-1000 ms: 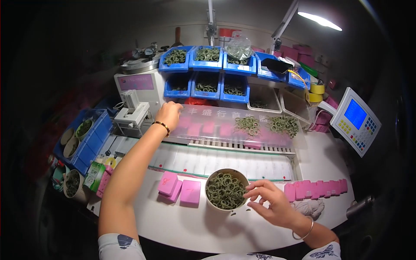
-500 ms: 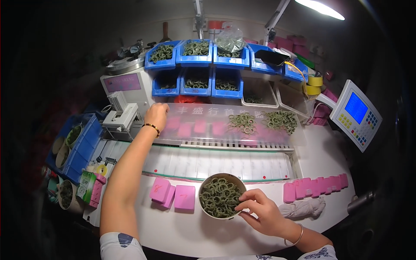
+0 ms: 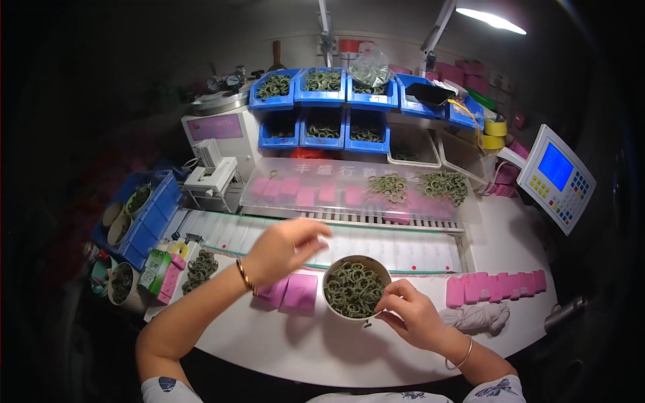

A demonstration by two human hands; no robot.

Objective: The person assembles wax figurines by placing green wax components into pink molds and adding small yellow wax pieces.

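Note:
My right hand (image 3: 411, 314) pinches the right rim of a round pale bowl (image 3: 340, 317), which is heaped with small dark green rings (image 3: 353, 285). A small dark piece (image 3: 367, 324) shows at the bowl's near edge. My left hand (image 3: 285, 250) hangs over the white slotted tray, left of and beyond the bowl, its fingers apart and nothing seen in them. Farther off, a single green ring (image 3: 273, 174) rests at the left of a translucent sheet (image 3: 322, 176); two piles of rings, one pile (image 3: 390, 189) beside another pile (image 3: 442, 187), lie at its right.
Pink blocks (image 3: 300, 293) stand left of the bowl; a row of pink blocks (image 3: 497, 287) and a white cloth (image 3: 476, 317) lie right. Blue bins (image 3: 321, 97) of rings line the back. A keypad display (image 3: 556, 176) stands right, a blue crate (image 3: 156, 216) left.
My left hand has come back from the sheet's left end toward the bowl, and a ring now lies where it was. The right hand still grips the bowl. The view has shifted slightly.

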